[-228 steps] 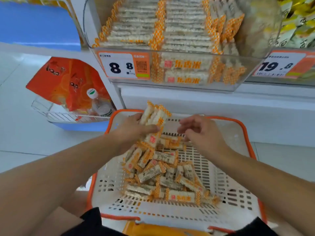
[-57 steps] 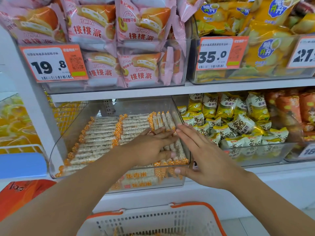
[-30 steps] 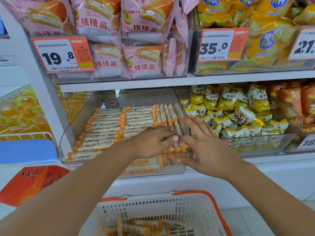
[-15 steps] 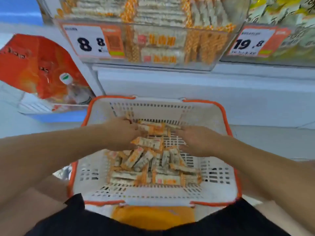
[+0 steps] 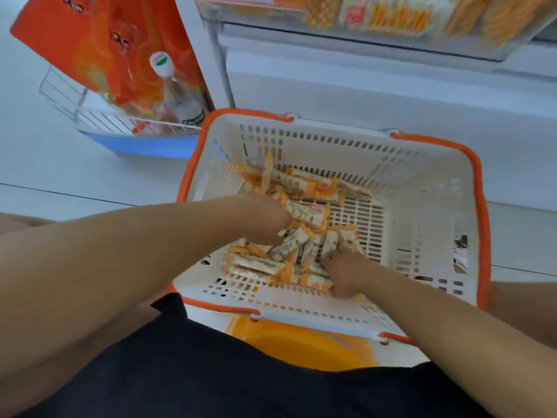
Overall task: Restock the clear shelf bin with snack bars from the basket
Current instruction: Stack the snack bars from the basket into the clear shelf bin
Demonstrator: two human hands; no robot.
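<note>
The white basket with an orange rim stands on the floor below me, with several white-and-orange snack bars piled at its bottom left. Both my hands are down in that pile. My left hand is curled over the bars, and one bar sticks out from under its fingers. My right hand digs into the near side of the pile; its fingertips are buried and blurred. The front wall of the clear shelf bin, holding rows of the same bars, shows along the top edge.
A wire rack at the left holds an orange bag and a bottle. The white shelf base rises behind the basket. An orange stool sits under its near edge.
Earlier both hands pressed bars into the shelf bin. They have since dropped into the basket; over the last half second the view tilted further down and the hands sank deeper into the pile.
</note>
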